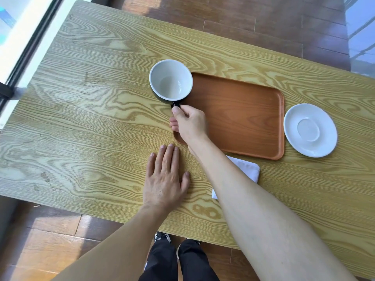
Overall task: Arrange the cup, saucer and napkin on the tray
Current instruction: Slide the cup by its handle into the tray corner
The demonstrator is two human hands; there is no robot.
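A cup [170, 80], dark outside and white inside, is upright over the left end of the brown tray [241, 116]. My right hand [189, 121] pinches its dark handle; I cannot tell whether the cup is lifted or resting. The tray's surface is bare. A white saucer [310, 130] lies on the table just right of the tray. A folded white napkin [246, 169] lies in front of the tray, partly hidden under my right forearm. My left hand [165, 179] rests flat on the table, fingers spread, holding nothing.
The wooden table [85, 110] runs wide to the left. Its near edge is close to my legs. A window frame [26, 51] borders the left side, and wooden floor shows beyond the far edge.
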